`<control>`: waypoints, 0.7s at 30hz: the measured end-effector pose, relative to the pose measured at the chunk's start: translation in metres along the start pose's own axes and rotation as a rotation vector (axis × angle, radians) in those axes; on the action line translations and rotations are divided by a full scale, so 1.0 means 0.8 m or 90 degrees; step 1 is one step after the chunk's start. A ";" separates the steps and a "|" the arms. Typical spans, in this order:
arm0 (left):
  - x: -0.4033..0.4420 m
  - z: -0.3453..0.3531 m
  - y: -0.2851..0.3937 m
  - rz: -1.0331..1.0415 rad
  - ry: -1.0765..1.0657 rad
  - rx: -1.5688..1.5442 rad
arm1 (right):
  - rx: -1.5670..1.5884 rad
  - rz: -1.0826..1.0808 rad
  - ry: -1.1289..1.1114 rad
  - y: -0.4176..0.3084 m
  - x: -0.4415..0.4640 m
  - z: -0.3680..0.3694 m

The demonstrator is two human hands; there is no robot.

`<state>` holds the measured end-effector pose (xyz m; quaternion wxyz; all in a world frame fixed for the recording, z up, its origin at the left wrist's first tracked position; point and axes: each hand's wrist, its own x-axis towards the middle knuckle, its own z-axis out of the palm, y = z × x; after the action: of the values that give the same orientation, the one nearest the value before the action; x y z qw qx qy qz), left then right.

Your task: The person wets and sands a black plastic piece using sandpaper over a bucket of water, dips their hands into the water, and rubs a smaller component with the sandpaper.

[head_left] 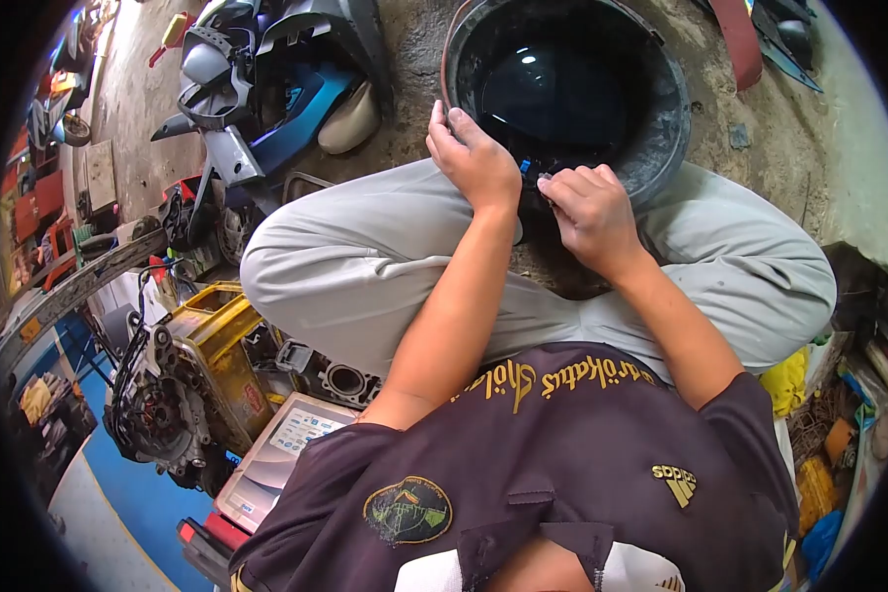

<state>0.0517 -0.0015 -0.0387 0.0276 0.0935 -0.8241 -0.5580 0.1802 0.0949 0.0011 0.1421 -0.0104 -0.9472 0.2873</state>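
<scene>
We had the bucket on the floor in front of our crossed legs, dark liquid inside. Both our hands were at its near side.

Left hand: half open, palm turned up, fingers curled by the rim, fingertips next to the thin reddish strand. Couldn't tell if we had hold of it.

Right hand: mostly closed, thumb and fingertips pinched on what looked like a small piece, too small to identify. A small blue bit sat between our hands, near the rim; couldn't tell what it was fixed to.

Our read on doing it well: light pinch, not a squeeze, since wet fingers would slip. Wrists low and steady, close to the rim, so a dropped piece had a short fall. Dark liquid meant anything lost in it would be hard to spot. No leaning on the rim, as a tipped bucket would slop onto our legs. Best to leave the strand slack, clear of the pinching fingers.
</scene>
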 end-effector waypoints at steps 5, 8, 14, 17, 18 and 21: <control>0.004 0.001 -0.004 0.006 0.002 -0.004 | -0.016 0.012 0.014 0.017 -0.001 0.005; -0.003 0.000 -0.004 -0.002 -0.001 0.002 | 0.016 0.005 0.004 -0.002 0.003 -0.003; 0.001 0.001 0.000 0.000 0.004 -0.010 | 0.062 0.047 0.009 0.009 0.000 0.000; 0.003 0.002 -0.006 0.012 0.008 0.003 | 0.057 0.044 0.029 0.024 -0.001 0.004; 0.003 0.000 -0.005 0.010 0.005 0.005 | 0.056 0.053 0.021 0.020 0.000 0.004; 0.002 0.003 -0.005 0.004 0.007 0.001 | 0.074 0.057 0.007 0.014 0.001 0.001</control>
<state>0.0505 -0.0011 -0.0435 0.0340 0.0941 -0.8246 -0.5568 0.1788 0.1042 -0.0054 0.1347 -0.0457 -0.9266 0.3480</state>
